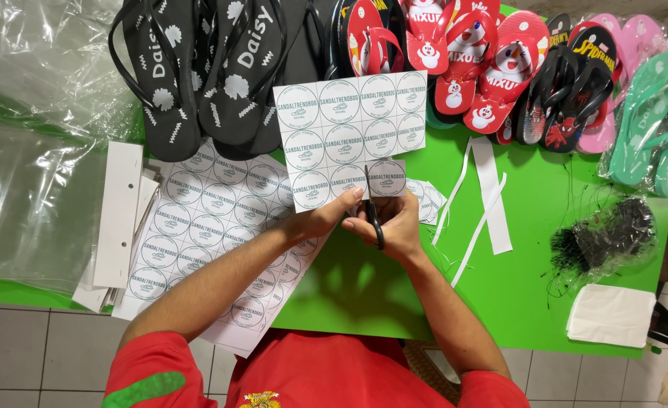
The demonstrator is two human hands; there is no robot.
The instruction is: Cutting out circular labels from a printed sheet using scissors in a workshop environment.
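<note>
The person held a white sheet of round labels (350,128) up over the green worktop (545,249), just above both hands. The left hand (325,217) pinched the sheet's lower edge between thumb and fingers. The right hand (396,223) was closed around the handles of black scissors (374,208), whose blades pointed up into the bottom row of labels.

Under the left forearm lay more label sheets (213,227), spread flat, with white card strips (118,215) beside them and clear plastic bags (32,151) further left. Narrow paper offcuts (492,200) lay just right of the hands. Along the far edge ran rows of flip-flops: black pairs (198,68) behind the raised sheet, red ones (462,60), dark and pink ones (575,83), and green ones (655,121) in wrapping. A bag of black ties (609,234) and a white folded cloth (612,313) sat well to the right.
</note>
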